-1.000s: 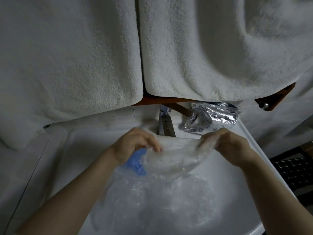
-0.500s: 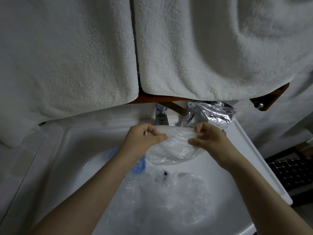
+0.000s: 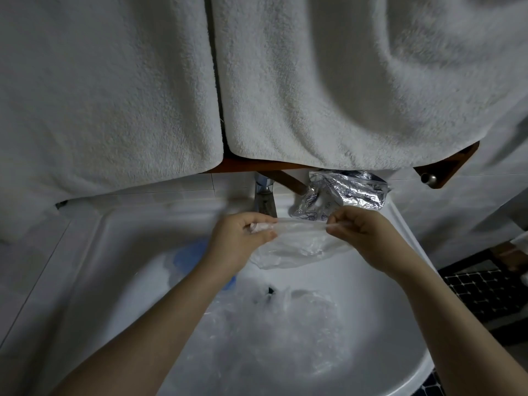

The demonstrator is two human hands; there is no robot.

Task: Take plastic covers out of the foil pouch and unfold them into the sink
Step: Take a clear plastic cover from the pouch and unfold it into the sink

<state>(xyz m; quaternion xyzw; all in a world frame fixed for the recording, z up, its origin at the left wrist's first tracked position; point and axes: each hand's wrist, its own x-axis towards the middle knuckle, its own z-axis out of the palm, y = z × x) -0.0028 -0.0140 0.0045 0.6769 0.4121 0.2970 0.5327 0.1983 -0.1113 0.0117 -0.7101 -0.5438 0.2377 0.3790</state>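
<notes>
A thin clear plastic cover (image 3: 297, 247) hangs stretched between my two hands above the white sink (image 3: 120, 252). My left hand (image 3: 240, 238) pinches its left edge and my right hand (image 3: 368, 235) pinches its right edge. The silver foil pouch (image 3: 343, 195) lies crumpled on the sink's back rim, right of the tap. Other clear covers (image 3: 274, 332) lie spread in the basin below, with a blue one (image 3: 190, 255) partly hidden under my left forearm.
A chrome tap (image 3: 264, 195) stands at the back of the sink, just behind the cover. Two white towels (image 3: 343, 81) hang from a wooden rail (image 3: 445, 170) overhead. Dark mosaic floor tiles (image 3: 483, 292) show at the right.
My hands have lifted the cover toward the tap and drawn apart, pulling its top edge taut. The blue cover now lies in the basin, no longer at my left hand.
</notes>
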